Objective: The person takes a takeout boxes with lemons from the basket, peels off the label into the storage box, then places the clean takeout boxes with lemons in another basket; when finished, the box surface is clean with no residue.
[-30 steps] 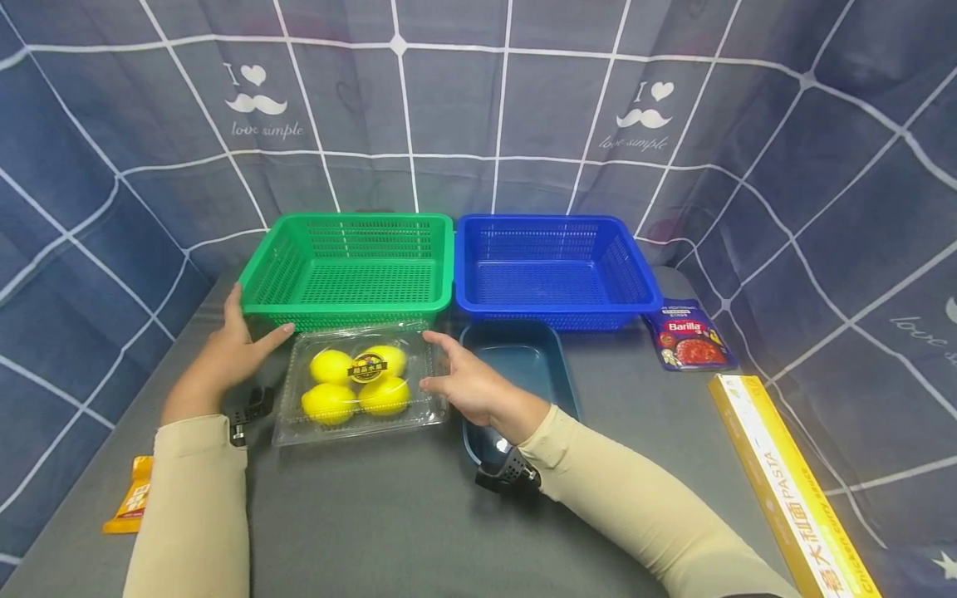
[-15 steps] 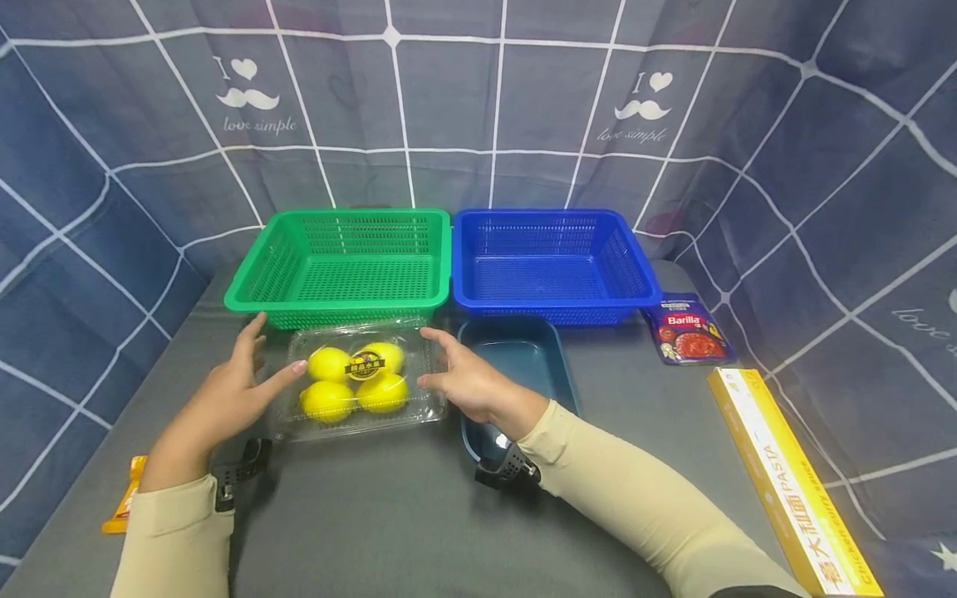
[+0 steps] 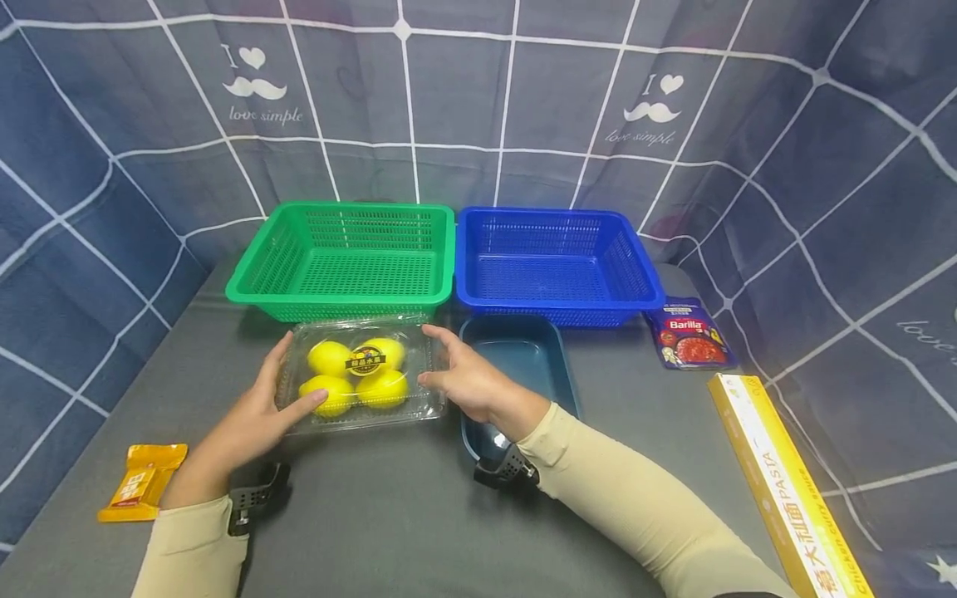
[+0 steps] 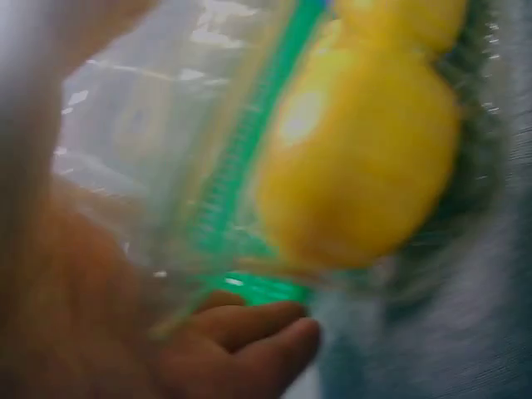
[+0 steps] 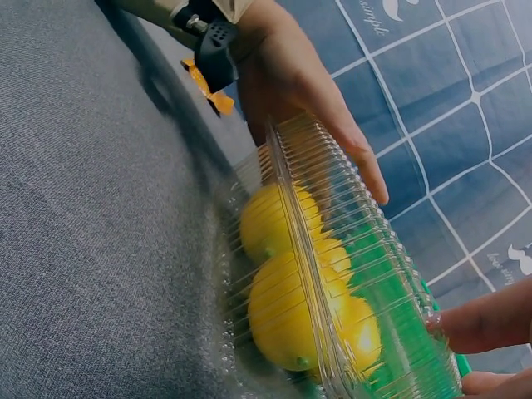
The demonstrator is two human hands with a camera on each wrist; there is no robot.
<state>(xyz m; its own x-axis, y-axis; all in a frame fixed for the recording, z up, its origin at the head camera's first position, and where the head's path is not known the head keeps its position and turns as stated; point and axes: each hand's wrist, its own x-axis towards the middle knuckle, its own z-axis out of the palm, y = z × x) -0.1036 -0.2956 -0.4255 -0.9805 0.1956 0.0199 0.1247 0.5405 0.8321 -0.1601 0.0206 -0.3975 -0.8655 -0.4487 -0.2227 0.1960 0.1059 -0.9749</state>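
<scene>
A clear plastic clamshell box (image 3: 407, 415) with several yellow lemons (image 3: 329, 359) in it and a dark label on its lid lies in front of the green basket (image 3: 340, 301). My left hand (image 3: 250, 419) holds the box's left end, thumb over the lid and fingers along the side. At the opposite end, my right hand (image 3: 478, 378) grips the right edge between thumb and fingers. The right wrist view has the left hand (image 5: 291, 79) at the box's far end. Blur fills the left wrist view, where a lemon (image 4: 357, 158) shows large through the plastic.
A blue basket (image 3: 557, 309) stands beside the green one. Partly under my right hand is a dark teal tray (image 3: 527, 357). On the right lie a Barilla sauce pouch (image 3: 691, 336) and a long yellow-white pasta box (image 3: 785, 482); an orange packet (image 3: 142, 482) lies left.
My left hand has come away from the green basket's front left corner, moving down and right onto the lemon box. The right hand stays at the box's right edge.
</scene>
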